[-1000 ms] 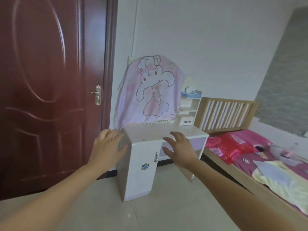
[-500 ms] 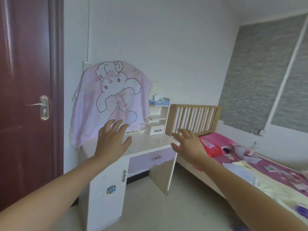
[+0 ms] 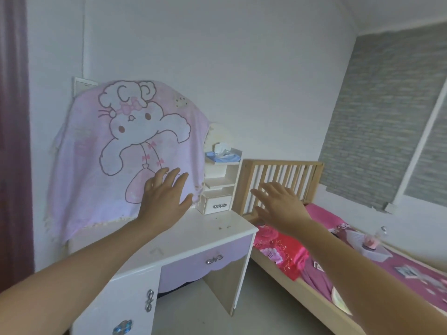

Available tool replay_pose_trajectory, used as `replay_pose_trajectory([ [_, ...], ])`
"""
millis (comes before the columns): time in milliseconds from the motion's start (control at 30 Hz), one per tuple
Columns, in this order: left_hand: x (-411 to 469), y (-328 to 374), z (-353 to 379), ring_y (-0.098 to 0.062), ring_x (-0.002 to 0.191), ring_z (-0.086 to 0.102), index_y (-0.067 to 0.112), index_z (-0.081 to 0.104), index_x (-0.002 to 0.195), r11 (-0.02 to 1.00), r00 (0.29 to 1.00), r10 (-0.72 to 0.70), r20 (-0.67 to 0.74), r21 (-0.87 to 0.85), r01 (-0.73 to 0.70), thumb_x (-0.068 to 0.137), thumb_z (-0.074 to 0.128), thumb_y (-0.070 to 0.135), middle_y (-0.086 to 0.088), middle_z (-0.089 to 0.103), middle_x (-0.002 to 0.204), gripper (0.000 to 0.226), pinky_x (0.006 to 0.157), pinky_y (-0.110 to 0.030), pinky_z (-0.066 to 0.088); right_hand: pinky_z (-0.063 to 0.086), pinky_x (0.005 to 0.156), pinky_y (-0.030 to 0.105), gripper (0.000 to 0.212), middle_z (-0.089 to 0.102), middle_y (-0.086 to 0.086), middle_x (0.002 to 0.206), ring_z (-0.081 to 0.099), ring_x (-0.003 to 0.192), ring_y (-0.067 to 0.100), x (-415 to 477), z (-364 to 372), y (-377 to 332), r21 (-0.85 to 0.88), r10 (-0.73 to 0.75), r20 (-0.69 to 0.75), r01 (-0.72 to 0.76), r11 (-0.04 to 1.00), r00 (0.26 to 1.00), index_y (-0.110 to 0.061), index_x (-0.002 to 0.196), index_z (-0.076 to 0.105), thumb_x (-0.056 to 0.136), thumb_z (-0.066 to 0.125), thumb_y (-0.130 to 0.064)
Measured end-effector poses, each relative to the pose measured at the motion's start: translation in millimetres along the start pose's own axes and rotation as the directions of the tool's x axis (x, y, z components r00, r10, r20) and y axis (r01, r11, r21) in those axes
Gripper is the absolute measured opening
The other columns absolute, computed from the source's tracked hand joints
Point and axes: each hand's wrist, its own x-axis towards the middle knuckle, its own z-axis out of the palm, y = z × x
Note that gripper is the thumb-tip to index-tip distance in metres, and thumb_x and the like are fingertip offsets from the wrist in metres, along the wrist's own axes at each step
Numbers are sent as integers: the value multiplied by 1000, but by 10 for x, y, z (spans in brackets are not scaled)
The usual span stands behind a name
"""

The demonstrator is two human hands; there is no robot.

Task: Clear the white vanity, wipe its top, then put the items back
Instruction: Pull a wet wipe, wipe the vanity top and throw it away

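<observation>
Vanity (image 3: 198,240) against wall beside bed (image 3: 314,288); left hand (image 3: 167,194) hovers over tabletop's back edge before pink cloth (image 3: 108,165), right hand (image 3: 280,204) past its right edge, both empty, fingers spread, probably reaching to clear the back-right corner shelf (image 3: 219,184).

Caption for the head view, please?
Left hand and right hand, open, reach toward the white vanity backed by a pink cartoon cloth.

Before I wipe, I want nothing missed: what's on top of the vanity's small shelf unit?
A blue tissue pack with white tissue poking up; anything behind it is covered.
</observation>
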Motion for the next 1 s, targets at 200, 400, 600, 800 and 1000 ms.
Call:
replay_pose_trajectory([
  [200, 560, 351, 672, -36, 129, 35, 6, 50, 126, 997, 997, -72, -6, -17, 72, 85, 48, 35, -13, 48, 135, 50, 98, -49, 32, 20, 111, 39, 49, 24, 2, 150, 20, 139, 21, 388, 580, 815, -17, 16, -5, -16, 1000, 1000, -23, 144, 22, 98, 31, -39],
  [400, 1375, 897, 1184, -25, 137, 15, 12, 33, 138, 992, 992, -130, 2, 1, 130, 93, 39, 39, -5, 29, 148, 53, 106, -40, 18, 23, 109, 39, 48, 31, 2, 148, 23, 137, 21, 937, 1049, 1697, 4, -42, -44, 42, 999, 998, -21, 142, 27, 98, 33, -37],
  [600, 1916, 1242, 1715, -27, 135, 21, 12, 41, 133, 990, 991, -134, -18, -41, 133, 71, 13, 57, -5, 37, 143, 82, 105, -42, 22, 25, 107, 37, 44, 34, 1, 145, 25, 136, 20, 1648, 1565, 2135, 109, -92, -77, 100, 989, 993, -19, 139, 33, 98, 34, -34],
  [800, 2365, 1021, 2361, -25, 136, 20, 12, 41, 134, 975, 975, -221, 14, -35, 222, 75, 23, 49, -3, 37, 144, 72, 105, -40, 22, 28, 105, 35, 40, 40, 1, 142, 28, 133, 20, 2489, 2074, 2353, 175, -123, -83, 136, 975, 989, -16, 135, 41, 98, 33, -31],
  [1000, 3184, 627, 3019, -25, 131, 25, 14, 41, 133, 951, 962, -272, 13, -147, 271, 86, 29, 48, 0, 42, 139, 59, 101, -36, 26, 24, 103, 33, 41, 41, 2, 141, 27, 133, 20, 3514, 2410, 2469, 113, -137, -39, 141, 984, 990, -17, 136, 38, 99, 29, -30],
])
